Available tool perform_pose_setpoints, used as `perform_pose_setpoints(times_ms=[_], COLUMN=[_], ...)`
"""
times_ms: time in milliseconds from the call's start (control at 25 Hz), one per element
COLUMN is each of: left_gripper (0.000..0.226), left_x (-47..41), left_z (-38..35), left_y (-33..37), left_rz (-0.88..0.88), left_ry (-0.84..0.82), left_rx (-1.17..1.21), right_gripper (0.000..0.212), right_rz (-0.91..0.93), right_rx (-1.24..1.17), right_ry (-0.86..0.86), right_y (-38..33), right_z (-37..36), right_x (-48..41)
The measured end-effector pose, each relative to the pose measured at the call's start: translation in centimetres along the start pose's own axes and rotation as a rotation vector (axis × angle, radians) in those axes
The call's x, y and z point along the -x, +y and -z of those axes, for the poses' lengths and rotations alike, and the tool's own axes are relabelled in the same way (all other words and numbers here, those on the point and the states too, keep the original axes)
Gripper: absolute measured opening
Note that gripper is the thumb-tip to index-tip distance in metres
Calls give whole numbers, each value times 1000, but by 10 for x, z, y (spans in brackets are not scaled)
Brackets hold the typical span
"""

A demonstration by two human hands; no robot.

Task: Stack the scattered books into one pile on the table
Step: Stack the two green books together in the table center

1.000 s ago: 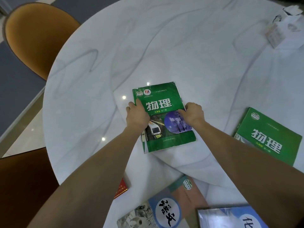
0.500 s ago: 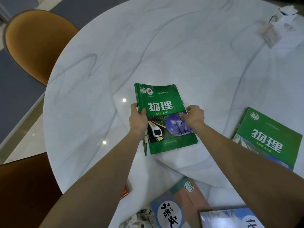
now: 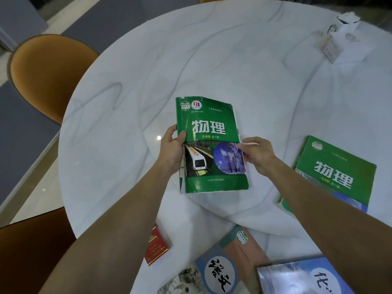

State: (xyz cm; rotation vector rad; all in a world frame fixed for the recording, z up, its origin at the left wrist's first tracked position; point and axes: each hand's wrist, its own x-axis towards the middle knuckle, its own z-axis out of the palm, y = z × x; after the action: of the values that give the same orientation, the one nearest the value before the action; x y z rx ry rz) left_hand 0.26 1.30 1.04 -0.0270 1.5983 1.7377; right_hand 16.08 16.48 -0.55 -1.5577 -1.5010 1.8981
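Observation:
A worn green physics book with a train picture lies in the middle of the round white table. My left hand grips its spine edge, thumb on the cover. My right hand holds its right edge with the fingertips. A second green physics book lies flat to the right. Near the front edge lie a book with a blue circle and a blue book, which overlaps it.
A small red box sits near the front left edge under my left forearm. A white tissue box stands at the far right. Orange chairs stand at the left and the lower left.
The green book has turned a little so its spine runs straighter away from me, and both hands have shifted with it. The view has moved closer.

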Motion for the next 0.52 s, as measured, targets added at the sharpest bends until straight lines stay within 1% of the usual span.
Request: perform_pose_setpoints(times_ms=[80, 120, 200, 320, 520], left_gripper=[27, 27, 27, 28, 30], left_x=[0, 1, 0, -4, -3], left_z=[-8, -13, -25, -41, -63], left_y=[4, 4, 0, -14, -42], left_rz=[20, 26, 48, 75, 103], left_ry=[-58, -84, -119, -132, -131], left_rx=[-51, -88, -152, -223, -329], right_gripper=[35, 36, 35, 31, 25], right_rz=[-36, -50, -73, -81, -75], right_rx=[-75, -75, -62, -25, 137], right_ry=[-38, -46, -32, 43, 167], right_y=[-3, -2, 0, 6, 27], right_z=[14, 20, 35, 56, 78], right_x=[8, 12, 18, 22, 12])
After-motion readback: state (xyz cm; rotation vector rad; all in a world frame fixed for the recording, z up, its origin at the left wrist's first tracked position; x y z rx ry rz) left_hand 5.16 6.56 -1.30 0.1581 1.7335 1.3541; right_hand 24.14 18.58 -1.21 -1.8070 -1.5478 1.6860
